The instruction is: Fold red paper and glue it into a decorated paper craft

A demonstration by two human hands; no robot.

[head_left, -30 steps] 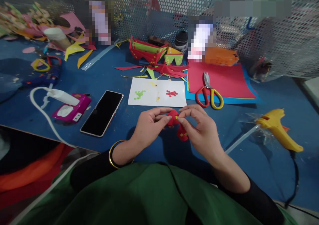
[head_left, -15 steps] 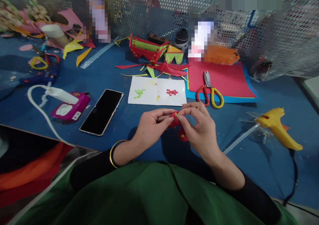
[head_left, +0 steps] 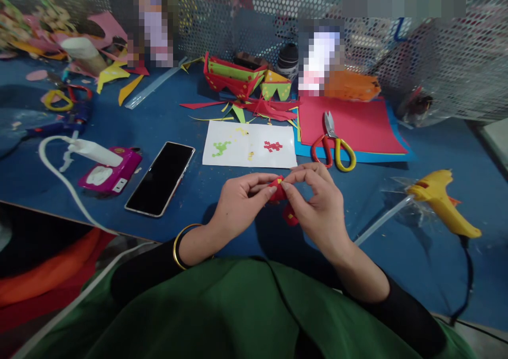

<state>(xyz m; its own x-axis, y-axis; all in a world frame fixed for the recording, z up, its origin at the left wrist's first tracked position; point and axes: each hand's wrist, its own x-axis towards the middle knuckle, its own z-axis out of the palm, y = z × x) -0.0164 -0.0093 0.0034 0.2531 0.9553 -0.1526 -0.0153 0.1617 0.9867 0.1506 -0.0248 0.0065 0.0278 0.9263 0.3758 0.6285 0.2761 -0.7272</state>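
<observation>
A small red piece with yellow squares on it (head_left: 291, 215) is held between both hands, partly hidden by my fingers. My left hand (head_left: 244, 200) pinches its left end between thumb and fingers. From the right, my right hand (head_left: 317, 200) has thumb and forefinger pressed at a yellow square near the top of the piece. Just beyond the fingers lies a white sheet (head_left: 260, 158) bearing small green, yellow and red paper squares in separate groups. Scissors (head_left: 332, 142) with red and yellow handles rest on red paper (head_left: 345, 120) behind my right hand.
A black-screened phone (head_left: 161, 179) and a purple power socket (head_left: 109, 171) with a white plug lie left. To the right is a yellow glue gun (head_left: 440, 197) with a clear stick. Red and green paper shapes (head_left: 234, 81) and paper scraps (head_left: 273, 110) lie at the back.
Both hands keep their grip on the red piece in almost the same place. The whole view has shifted slightly; nothing else visibly differs.
</observation>
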